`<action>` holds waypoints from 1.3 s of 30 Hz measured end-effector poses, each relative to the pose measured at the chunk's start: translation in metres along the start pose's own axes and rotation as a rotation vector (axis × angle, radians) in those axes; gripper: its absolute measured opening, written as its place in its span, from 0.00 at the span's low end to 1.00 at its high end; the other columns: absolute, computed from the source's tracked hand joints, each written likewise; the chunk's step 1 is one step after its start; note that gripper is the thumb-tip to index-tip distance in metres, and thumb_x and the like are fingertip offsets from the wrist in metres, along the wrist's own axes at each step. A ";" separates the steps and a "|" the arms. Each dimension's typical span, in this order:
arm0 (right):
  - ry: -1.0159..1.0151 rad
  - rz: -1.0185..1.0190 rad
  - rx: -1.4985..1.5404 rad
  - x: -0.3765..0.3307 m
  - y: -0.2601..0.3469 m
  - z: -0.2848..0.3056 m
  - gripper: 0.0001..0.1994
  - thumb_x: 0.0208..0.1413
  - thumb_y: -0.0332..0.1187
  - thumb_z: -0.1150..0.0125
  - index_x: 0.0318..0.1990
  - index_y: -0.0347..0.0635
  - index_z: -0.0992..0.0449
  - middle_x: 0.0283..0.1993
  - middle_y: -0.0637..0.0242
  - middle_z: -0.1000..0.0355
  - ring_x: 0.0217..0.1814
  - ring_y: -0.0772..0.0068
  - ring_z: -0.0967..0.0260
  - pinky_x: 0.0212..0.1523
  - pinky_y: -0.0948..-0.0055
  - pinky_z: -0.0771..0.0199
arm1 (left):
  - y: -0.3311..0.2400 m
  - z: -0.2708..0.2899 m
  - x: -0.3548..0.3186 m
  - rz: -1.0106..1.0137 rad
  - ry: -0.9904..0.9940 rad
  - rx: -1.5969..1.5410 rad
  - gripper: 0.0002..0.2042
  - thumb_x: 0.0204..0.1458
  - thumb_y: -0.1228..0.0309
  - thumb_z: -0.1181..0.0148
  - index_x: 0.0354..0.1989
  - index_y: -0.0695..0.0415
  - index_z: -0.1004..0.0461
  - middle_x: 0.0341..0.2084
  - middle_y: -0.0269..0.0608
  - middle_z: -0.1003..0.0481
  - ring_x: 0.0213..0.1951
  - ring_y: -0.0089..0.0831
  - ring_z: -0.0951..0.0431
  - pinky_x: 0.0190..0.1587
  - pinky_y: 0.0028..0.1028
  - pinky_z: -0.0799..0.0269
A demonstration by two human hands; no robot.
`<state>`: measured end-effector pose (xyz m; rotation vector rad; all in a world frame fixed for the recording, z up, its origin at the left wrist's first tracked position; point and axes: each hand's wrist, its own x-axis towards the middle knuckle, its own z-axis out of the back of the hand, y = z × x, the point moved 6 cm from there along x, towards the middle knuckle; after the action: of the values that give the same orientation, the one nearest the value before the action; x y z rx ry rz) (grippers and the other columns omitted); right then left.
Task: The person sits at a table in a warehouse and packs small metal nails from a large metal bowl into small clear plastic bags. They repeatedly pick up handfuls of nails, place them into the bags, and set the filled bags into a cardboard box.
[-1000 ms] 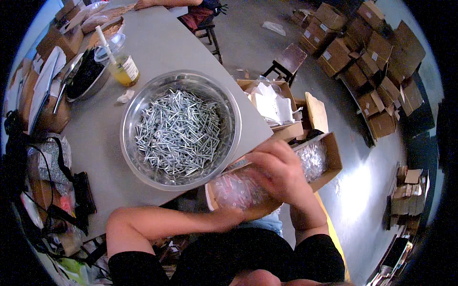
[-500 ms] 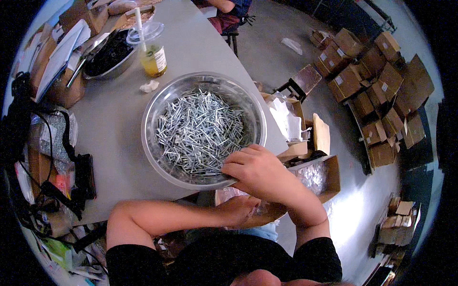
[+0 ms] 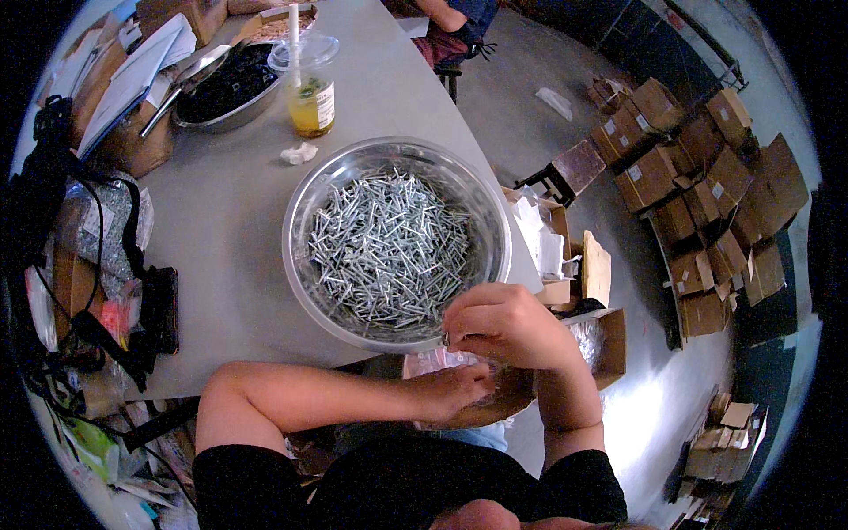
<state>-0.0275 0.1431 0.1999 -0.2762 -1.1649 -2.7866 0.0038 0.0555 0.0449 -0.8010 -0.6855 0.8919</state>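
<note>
Metal bowl (image 3: 484, 225); right hand (image 3: 505, 323) alongside

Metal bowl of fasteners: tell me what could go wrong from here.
The metal bowl sits close to the edge of the table, so a bump from the right hand at its near rim could shift it. Loose metal fasteners might then scatter. The drink cup stands beyond the bowl; a knock could spill its yellow liquid.
</note>
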 end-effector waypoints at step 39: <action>-0.241 -0.767 0.619 -0.157 -0.071 -0.082 0.07 0.53 0.26 0.37 0.36 0.31 0.22 0.31 0.68 0.25 0.34 0.82 0.31 0.35 0.78 0.30 | -0.004 0.063 0.004 0.225 -0.372 -0.107 0.06 0.50 0.72 0.37 0.32 0.60 0.20 0.27 0.44 0.23 0.30 0.37 0.22 0.36 0.33 0.27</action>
<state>0.1032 0.1388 0.0611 -0.1122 -2.5582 -2.7599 -0.0426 0.0770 0.0821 -0.8260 -0.9881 1.2343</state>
